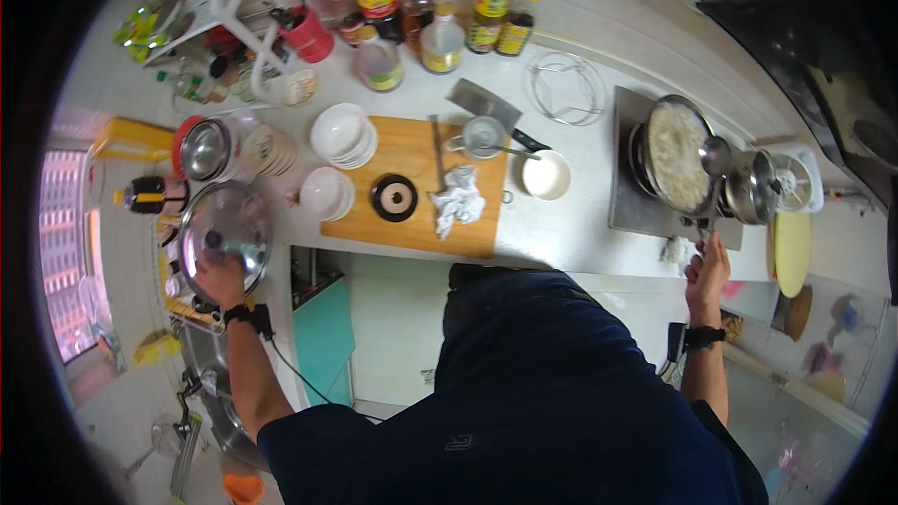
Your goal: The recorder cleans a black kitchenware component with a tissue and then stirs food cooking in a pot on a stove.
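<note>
At the left, my left hand [221, 277] reaches onto a round glass pot lid with a metal rim [247, 224], its fingers by the dark knob. On the right, my right hand [707, 270] grips the handle of a metal ladle [715, 156]. The ladle's bowl lies over the edge of a wok [679, 154] full of pale, bubbling food on the stove [624, 203]. Beside the wok stands a steel pot [751, 186].
A wooden cutting board [414, 144] holds a crumpled cloth [459, 200] and a black-rimmed disc [394, 198]. Around it are stacked white bowls [342, 133], a cleaver [484, 102], a glass mug [483, 137] and a white bowl [546, 175]. Sauce bottles [489, 10] line the back.
</note>
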{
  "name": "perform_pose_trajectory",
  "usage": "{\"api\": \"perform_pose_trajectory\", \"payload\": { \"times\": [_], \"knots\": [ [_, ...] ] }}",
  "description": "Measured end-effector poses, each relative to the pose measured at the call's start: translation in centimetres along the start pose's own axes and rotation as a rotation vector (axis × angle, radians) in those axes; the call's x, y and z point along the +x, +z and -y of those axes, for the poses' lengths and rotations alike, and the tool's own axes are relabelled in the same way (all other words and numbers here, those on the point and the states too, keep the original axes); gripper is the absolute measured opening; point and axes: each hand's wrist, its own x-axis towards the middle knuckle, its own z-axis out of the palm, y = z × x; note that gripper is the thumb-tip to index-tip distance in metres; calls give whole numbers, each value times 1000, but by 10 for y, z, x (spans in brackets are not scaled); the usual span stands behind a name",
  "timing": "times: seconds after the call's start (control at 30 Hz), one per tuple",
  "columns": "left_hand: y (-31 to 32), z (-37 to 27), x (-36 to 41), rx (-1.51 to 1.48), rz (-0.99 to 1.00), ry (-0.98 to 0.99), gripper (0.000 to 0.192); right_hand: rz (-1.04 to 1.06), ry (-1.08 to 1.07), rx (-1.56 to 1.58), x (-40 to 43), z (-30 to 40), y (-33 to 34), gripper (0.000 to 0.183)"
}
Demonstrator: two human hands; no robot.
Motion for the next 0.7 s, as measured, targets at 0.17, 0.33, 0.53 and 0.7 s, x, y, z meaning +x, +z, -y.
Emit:
{"api": "perform_pose_trajectory", "payload": {
  "times": [0.17, 0.33, 0.53, 0.7],
  "knots": [
    [-5, -34, -21, -58, -132, 103, 57, -24, -20, 8, -10, 4, 1, 30],
    [-42, -98, -85, -383, -68, 195, 43, -23, -89, -67, 3, 2, -13, 38],
    [-64, -212, -185, -675, 403, 183, 32, 13, -221, -303, 15, 8, -35, 41],
    [-86, -337, -238, -1029, 789, 374, 39, 106, -257, -433, 23, 10, -44, 39]
  ]
}}
